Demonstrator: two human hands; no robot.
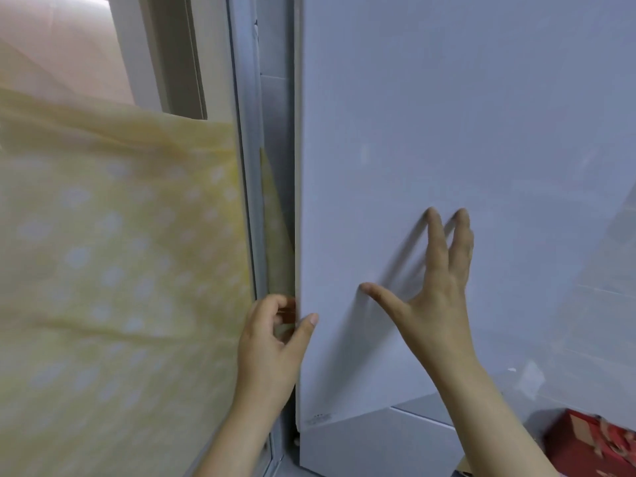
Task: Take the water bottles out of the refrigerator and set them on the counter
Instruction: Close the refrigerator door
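Observation:
The white refrigerator door (447,132) fills the right half of the view and is closed. My left hand (272,346) grips the door's left edge, fingers curled behind it and the thumb on the front. My right hand (437,280) has its fingers spread, the fingertips touching the door's front face. No water bottle and no counter are in view.
A yellow curtain with white dots (120,270) hangs at the left, close to the grey window frame (247,166) beside the refrigerator. A lower refrigerator door (371,438) sits under the upper one. A red box (592,442) stands at the bottom right.

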